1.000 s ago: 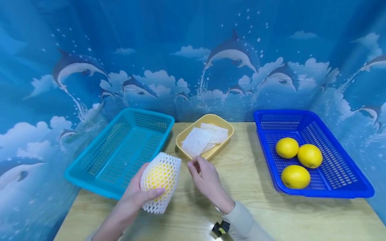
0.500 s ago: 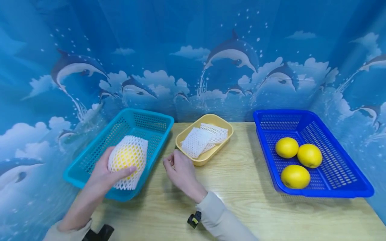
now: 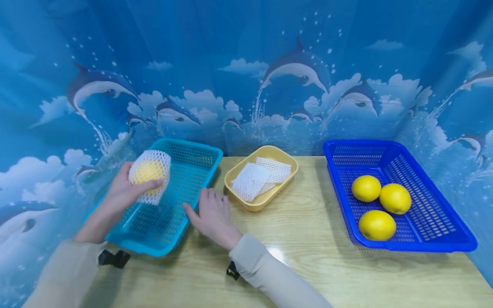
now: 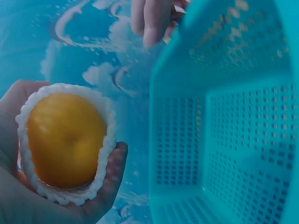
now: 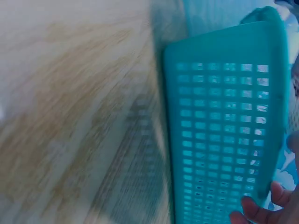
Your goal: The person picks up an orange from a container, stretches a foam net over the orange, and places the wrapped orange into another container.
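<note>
Nearest: pale sleeves (image 3: 265, 267) and black wrist devices (image 3: 114, 259) over the worktop (image 3: 308, 265). Right hand (image 3: 213, 216) is at the right rim of the teal basket (image 3: 152, 247), thumb over the rim, fingertips by the outer wall in the right wrist view; cannot tell if it grips or only touches.

Left hand (image 3: 124, 187) grips a yellow fruit (image 3: 148, 171) in a white foam net (image 3: 155, 196), thumb across the near side. The fruit is raised, showing over the far-left part of the teal basket in the head view; the left wrist view shows it through the net's open end, apart from the basket. Teal basket sits left on the worktop, perforated floor and walls showing.

Blue basket (image 3: 416, 246), right side, holds three bare yellow fruits: near one (image 3: 377, 225), right one (image 3: 395, 199), far-left one (image 3: 366, 188). They sit close together, toward the basket's left side.

Between the baskets, pale yellow tray (image 3: 257, 208) holds flat white nets (image 3: 250, 182), overlapping; exact count unclear.

Far: blue dolphin-print curtain (image 3: 231, 51) behind the worktop.
</note>
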Motion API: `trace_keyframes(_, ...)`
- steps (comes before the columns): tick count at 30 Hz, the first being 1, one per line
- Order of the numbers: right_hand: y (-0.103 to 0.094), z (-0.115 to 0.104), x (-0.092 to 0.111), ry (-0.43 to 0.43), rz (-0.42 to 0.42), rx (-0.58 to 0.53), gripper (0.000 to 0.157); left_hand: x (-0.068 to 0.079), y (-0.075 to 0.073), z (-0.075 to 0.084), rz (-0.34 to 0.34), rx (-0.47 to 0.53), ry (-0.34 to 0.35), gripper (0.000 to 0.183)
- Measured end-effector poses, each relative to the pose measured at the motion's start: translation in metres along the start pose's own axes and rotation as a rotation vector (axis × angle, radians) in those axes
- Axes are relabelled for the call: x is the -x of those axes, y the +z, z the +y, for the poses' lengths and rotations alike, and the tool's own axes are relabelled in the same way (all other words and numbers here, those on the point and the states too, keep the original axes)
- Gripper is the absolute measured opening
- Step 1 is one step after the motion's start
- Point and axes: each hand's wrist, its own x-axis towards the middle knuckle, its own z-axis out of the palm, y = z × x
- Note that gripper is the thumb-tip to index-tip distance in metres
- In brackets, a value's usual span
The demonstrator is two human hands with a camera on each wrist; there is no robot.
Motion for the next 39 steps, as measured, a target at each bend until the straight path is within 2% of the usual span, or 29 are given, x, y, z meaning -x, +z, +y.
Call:
trace_keyframes(5, 0.007, -0.002, -0.001, 0.000, 0.012, 0.075, 0.049, -0.027, 0.000, -0.006, 0.040, -0.057, -0.038, 0.097)
trace_keyframes(11, 0.011, -0.001, -0.002, -0.001, 0.022, 0.121, 0.048, -0.064, 0.003, -0.019, 0.048, -0.120, -0.035, 0.107)
trace_keyframes(17, 0.013, -0.001, -0.003, 0.009, 0.010, 0.127, 0.047, -0.098, 0.013, -0.040, 0.031, -0.234, 0.010, 0.103)
trace_keyframes(21, 0.014, -0.002, -0.004, 0.007, 0.015, 0.130, 0.047, -0.117, 0.022, -0.059, 0.032, -0.278, 0.010, 0.103)
trace_keyframes(29, 0.016, -0.002, -0.002, 0.007, 0.039, 0.149, 0.045, -0.134, 0.044, -0.081, 0.026, -0.355, -0.042, 0.104)
trace_keyframes(39, 0.017, -0.004, -0.001, 0.021, 0.053, 0.177, 0.044, -0.136, 0.053, -0.081, 0.007, -0.403, -0.094, 0.100)
